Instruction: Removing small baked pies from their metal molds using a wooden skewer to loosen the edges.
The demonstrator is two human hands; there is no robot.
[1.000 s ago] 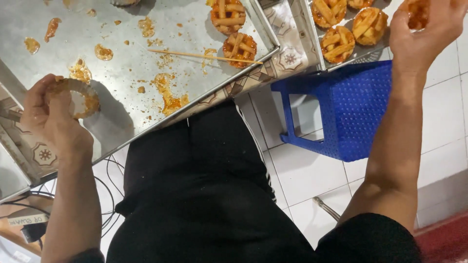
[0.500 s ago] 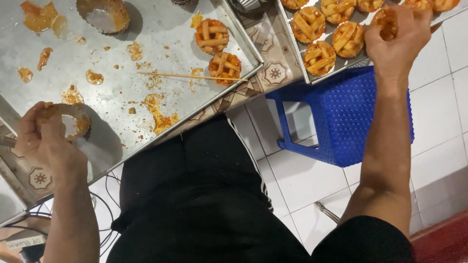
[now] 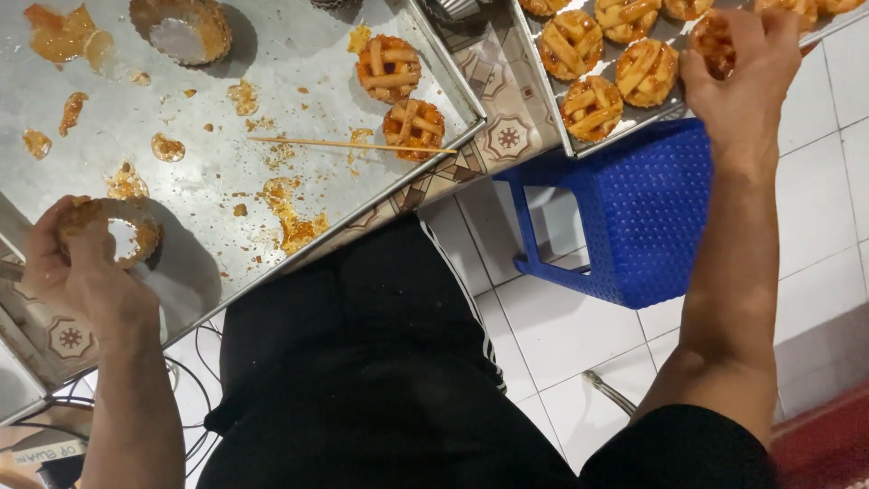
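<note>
The person is partway through unmoulding lattice-topped tarts and shifting them from the big crumb-strewn metal tray (image 3: pixel 163 100) to a second tray (image 3: pixel 634 118) resting on the blue plastic stool (image 3: pixel 634 217). The right hand (image 3: pixel 738 77) reaches out over that second tray, its grip clenched around one tart (image 3: pixel 711 41), which sits just above the tray's near edge beside the finished tarts (image 3: pixel 602 68) already lined up there. The left hand (image 3: pixel 77 267) is at the near left corner of the big tray, its grip closed on an empty tart tin (image 3: pixel 113 231) with sticky crumbs on its rim. To my eye, the next move calls for lowering the tart gently into a free gap without knocking its neighbours. On the big tray, two tarts (image 3: pixel 403 95) wait near its right edge, a thin wooden skewer (image 3: pixel 348 143) lies in front of them, and another empty tin (image 3: pixel 181 27) stands at the far side amid jam smears. The crowded row of tarts leaves little room, and the stool looks like a narrow perch for that tray.
</note>
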